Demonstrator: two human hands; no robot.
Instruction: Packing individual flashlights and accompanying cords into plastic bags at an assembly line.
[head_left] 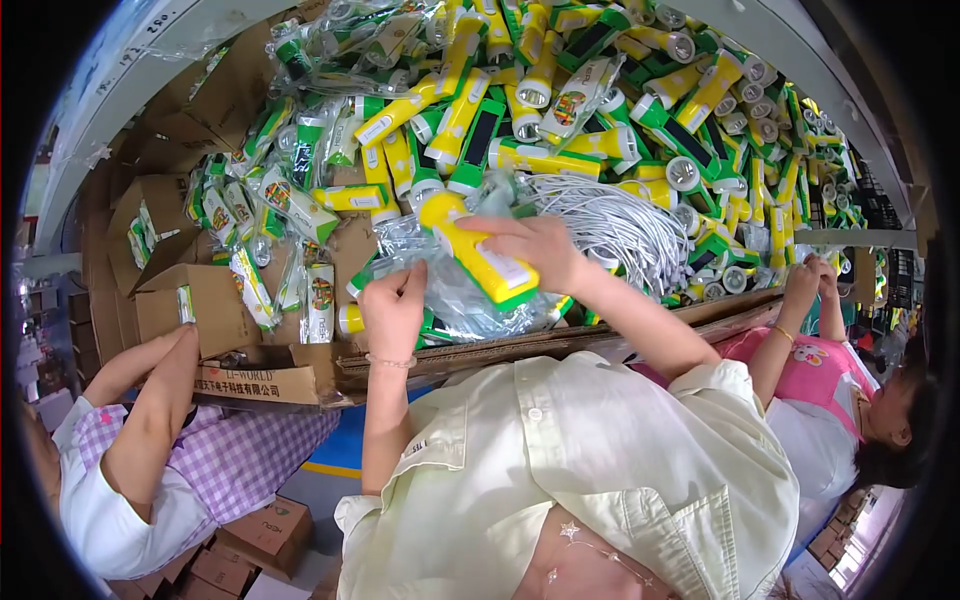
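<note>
My right hand (pixel 535 245) is closed on a yellow and green flashlight (pixel 480 255), its lamp end pointing up and to the left. The flashlight is held over a heap of clear plastic bags (pixel 460 305) near the front of the box. To its left, my left hand (pixel 393 305) has thumb and finger pinched together at the edge of a clear bag. Just behind my right hand lies a bundle of white cables (pixel 610 220). Loose yellow and green flashlights (pixel 550 155), some with dark panels, pile up beyond both hands.
Bagged flashlights (pixel 290 205) lie at the left, beside open cardboard boxes (pixel 205 305). A cardboard edge (pixel 560 335) runs in front of me. One co-worker's arm (pixel 150 430) reaches in at the left; another co-worker's hands (pixel 808 280) are at the right. Grey frame bars flank the pile.
</note>
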